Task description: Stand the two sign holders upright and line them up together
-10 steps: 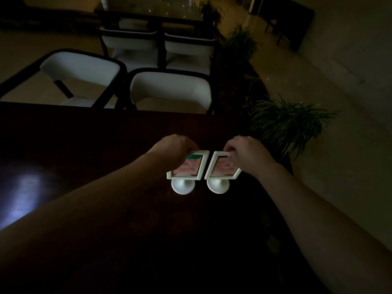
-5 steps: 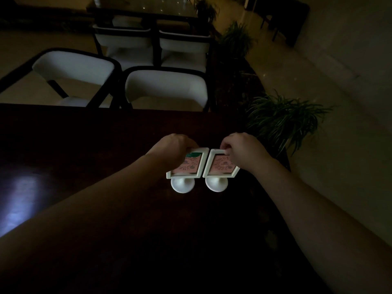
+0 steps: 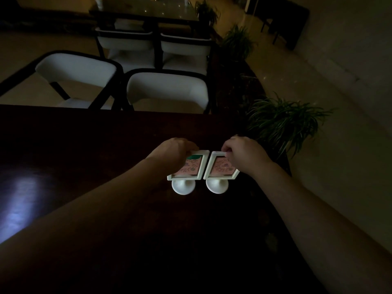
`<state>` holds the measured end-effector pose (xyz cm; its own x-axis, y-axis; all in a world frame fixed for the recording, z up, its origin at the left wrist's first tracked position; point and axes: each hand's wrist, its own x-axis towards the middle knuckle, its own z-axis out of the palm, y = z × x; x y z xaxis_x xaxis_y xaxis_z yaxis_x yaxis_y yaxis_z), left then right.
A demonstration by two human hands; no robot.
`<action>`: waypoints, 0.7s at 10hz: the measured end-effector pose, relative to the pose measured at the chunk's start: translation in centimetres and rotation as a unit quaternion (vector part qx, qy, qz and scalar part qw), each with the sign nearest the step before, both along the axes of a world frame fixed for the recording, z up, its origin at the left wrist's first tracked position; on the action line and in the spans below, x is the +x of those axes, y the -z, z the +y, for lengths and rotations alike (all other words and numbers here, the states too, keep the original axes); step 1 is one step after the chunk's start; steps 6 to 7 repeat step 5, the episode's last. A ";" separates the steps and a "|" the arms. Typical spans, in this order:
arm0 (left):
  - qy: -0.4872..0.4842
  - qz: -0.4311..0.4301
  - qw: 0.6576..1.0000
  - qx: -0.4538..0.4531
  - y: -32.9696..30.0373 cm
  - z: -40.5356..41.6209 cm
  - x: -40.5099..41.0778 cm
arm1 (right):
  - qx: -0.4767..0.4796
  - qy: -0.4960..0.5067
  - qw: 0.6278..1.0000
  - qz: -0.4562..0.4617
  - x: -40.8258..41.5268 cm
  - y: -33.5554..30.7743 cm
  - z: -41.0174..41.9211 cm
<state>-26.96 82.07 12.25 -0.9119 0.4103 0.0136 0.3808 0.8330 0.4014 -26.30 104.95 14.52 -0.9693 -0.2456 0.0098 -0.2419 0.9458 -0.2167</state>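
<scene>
Two white sign holders stand upright side by side on the dark wooden table (image 3: 84, 145), each on a round white foot with a pink card in its frame. My left hand (image 3: 172, 152) grips the top left of the left sign holder (image 3: 192, 168). My right hand (image 3: 244, 154) pinches the top edge of the right sign holder (image 3: 219, 169). The two frames nearly touch along their inner edges. My fingers hide the upper outer corners of both.
Two white-cushioned chairs (image 3: 167, 90) stand along the table's far edge, with more chairs and another table behind. A leafy potted plant (image 3: 282, 122) sits just past the table's right edge. A pale light patch (image 3: 19, 200) reflects on the tabletop's left.
The right sign holder has closed in on the left one, narrowing the gap between the frames. Both hands stay on the holders' tops.
</scene>
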 end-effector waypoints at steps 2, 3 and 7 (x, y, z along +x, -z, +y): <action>-0.016 -0.017 0.999 -0.026 0.2 -0.4 0.6 | -0.019 -0.001 1.000 -0.005 0.8 0.0 0.4; -0.027 -0.001 0.999 -0.022 0.3 -1.5 1.6 | -0.050 0.004 0.999 -0.006 1.7 -0.6 0.5; -0.054 0.048 0.997 -0.023 -0.4 -5.6 5.0 | -0.111 -0.001 0.993 0.048 4.8 -2.7 -0.5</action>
